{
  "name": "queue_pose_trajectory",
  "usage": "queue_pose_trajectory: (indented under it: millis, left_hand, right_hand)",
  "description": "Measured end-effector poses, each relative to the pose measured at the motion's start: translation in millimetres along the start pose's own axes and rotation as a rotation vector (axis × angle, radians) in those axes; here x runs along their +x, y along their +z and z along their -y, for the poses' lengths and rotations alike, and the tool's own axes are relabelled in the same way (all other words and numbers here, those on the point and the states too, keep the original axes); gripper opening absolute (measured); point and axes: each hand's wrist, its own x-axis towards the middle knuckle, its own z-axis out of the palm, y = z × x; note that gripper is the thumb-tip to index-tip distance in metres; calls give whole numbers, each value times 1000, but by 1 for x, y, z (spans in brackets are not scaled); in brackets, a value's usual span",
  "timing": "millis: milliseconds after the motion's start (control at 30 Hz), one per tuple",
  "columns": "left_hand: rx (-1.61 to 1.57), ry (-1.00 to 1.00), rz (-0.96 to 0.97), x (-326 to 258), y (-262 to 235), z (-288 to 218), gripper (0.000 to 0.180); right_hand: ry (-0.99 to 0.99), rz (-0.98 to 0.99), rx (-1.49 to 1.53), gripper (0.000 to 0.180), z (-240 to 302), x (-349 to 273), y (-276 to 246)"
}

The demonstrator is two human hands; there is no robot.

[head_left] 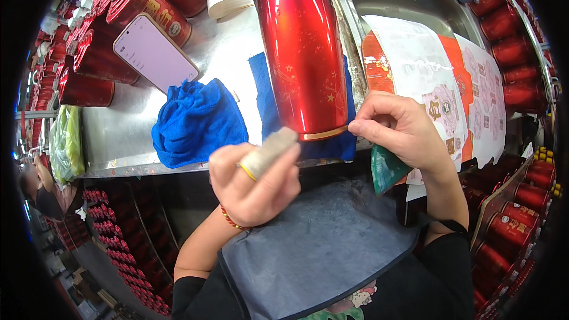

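Note:
A glossy red vessel [303, 53] with gold stars and a gold rim lies on a blue cloth [259, 83], its gold-rimmed end toward me. My left hand [256, 182], slightly blurred, has its fingers curled; a beige sleeve with a yellow band covers one finger, its tip close to the gold rim. I see nothing held in that hand. At the rim's right edge my right hand [397, 127] pinches thumb and forefinger together; anything between the tips is too small to tell. A green scraper [386, 169] is tucked under its other fingers.
A crumpled blue cloth [198, 121] and a phone [155, 52] lie left on the metal table [222, 41]. Printed transfer sheets [435, 77] lie right, before a metal sink [409, 3]. Red vessels [89, 89] crowd both sides. A grey apron [320, 237] covers my lap.

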Motion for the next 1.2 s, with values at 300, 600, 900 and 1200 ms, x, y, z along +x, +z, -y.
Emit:
queue_pose_trajectory:
  millis: [300,600,900,1200]
  left_hand:
    - [-266,-320,102,33,12,0,86]
    - [-77,-177,115,44,28,1,92]
    - [-229,-220,90,32,29,11,103]
    - [-258,-216,108,29,28,15,101]
  right_hand:
    - [-14,-13,-40,14,-2,1,-1]
    - [-111,-14,-144,11,-2,5,1]
    - [-105,-20,-148,11,2,4,2]
    - [-89,-12,-93,9,13,-3,0]
